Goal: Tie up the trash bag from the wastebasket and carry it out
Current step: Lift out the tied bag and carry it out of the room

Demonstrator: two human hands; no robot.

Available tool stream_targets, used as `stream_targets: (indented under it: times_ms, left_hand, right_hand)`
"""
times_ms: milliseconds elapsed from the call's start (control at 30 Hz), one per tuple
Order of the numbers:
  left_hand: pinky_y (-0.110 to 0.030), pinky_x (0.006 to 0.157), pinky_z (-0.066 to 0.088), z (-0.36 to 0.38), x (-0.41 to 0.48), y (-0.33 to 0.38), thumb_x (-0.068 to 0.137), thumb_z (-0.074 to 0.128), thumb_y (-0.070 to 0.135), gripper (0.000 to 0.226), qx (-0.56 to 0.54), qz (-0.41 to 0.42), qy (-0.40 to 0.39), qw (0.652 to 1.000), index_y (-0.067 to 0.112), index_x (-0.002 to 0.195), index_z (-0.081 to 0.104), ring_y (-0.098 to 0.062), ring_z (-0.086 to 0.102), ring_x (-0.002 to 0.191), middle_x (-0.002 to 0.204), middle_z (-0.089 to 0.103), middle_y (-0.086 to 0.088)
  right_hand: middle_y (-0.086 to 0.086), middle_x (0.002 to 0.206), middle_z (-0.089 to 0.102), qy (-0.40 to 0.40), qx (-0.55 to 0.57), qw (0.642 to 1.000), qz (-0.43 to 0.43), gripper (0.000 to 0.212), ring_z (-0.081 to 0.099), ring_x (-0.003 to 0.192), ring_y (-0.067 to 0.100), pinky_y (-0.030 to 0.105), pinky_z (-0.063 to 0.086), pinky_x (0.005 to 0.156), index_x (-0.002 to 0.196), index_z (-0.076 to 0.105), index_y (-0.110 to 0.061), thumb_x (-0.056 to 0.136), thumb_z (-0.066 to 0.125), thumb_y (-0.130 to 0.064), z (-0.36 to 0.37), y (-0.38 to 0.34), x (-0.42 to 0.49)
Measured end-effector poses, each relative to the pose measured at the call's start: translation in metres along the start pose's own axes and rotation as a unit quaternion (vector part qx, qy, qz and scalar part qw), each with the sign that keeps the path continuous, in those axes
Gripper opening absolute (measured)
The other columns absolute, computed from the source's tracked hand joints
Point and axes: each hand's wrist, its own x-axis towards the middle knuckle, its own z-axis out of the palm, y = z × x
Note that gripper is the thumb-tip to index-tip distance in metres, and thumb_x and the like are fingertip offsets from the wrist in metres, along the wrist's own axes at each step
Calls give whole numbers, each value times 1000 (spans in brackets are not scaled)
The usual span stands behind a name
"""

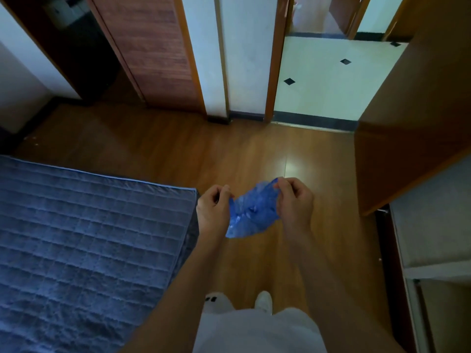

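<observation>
The left hand [212, 207] and right hand [295, 200] each pinch an edge of a crumpled blue trash bag [251, 212] with fingers curled tight, holding it stretched between them in the air above the wooden floor [178, 154], just beside the corner of a blue quilted bed [89, 225].

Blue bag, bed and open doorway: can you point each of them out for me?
blue bag [251, 208], head view, on the crumpled middle between the two hands.
bed [76, 225], head view, on its quilted blue cover.
doorway [328, 80], head view, on the pale tiled floor beyond it.
</observation>
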Motion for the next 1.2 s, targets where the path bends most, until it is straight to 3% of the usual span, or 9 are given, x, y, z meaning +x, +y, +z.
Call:
stream_targets:
  times_ms: [133, 300, 500, 700, 800, 967, 1200]
  left_hand:
    - [-35, 56, 38, 24, 34, 13, 84, 55, 40, 31, 1, 2, 12, 1000, 18, 64, 62, -12, 43, 50, 48, 48, 8]
    - [-43, 58, 45, 39, 78, 15, 87, 54, 41, 32, 3, -5, 10, 1000, 20, 65, 63, -15, 49, 52, 52, 51, 7]
    - [-39, 56, 38, 52, 155, 17, 93, 57, 32, 34, -4, -15, 5, 1000, 23, 61, 62, -18, 44, 52, 53, 49, 1]
    - [-31, 51, 33, 61, 268, 30, 97, 55, 23, 35, -6, -8, -5, 1000, 12, 65, 63, -13, 40, 49, 52, 46, 3]
    - [-27, 50, 35, 63, 328, 38, 97, 55, 23, 34, -14, -13, -24, 1000, 17, 64, 62, -13, 44, 51, 53, 50, 3]
    - [-12, 51, 36, 72, 415, 58, 98, 54, 17, 33, -27, 7, -40, 999, 15, 65, 61, -1, 44, 50, 54, 51, 10]
    - [-13, 51, 36, 87, 491, 70, 97, 53, 13, 29, -34, 19, -54, 998, 4, 71, 62, -4, 42, 54, 59, 49, 1]
  right_hand:
    - [-17, 46, 53, 4, -8, 1000, -5, 25, 46, 49, 8, 31, 39, 59, 65, 62, -18, 91, 60, -20, 5, -3, 45]
    - [-15, 45, 50, -5, -12, 1000, 8, 26, 43, 46, 5, 28, 37, 54, 66, 64, -15, 92, 59, -15, 21, -2, 94]
    - [-12, 43, 42, -32, -9, 999, 23, 31, 35, 42, 8, 25, 31, 45, 64, 63, -16, 95, 58, -17, 65, 1, 159]
    - [-6, 46, 39, -18, -13, 999, 38, 29, 31, 44, 14, 29, 27, 46, 64, 62, -14, 91, 60, -24, 140, -3, 251]
    - [-6, 45, 42, -12, -30, 999, 23, 29, 35, 42, 11, 27, 31, 44, 71, 63, -4, 95, 59, -19, 179, -13, 292]
    - [1, 52, 46, 11, -43, 999, -7, 27, 41, 48, 13, 28, 35, 50, 72, 63, -6, 96, 58, -15, 229, -27, 350]
    - [-9, 50, 49, 35, -48, 998, -1, 25, 41, 50, 12, 27, 36, 51, 72, 64, -12, 95, 57, -19, 263, -34, 410]
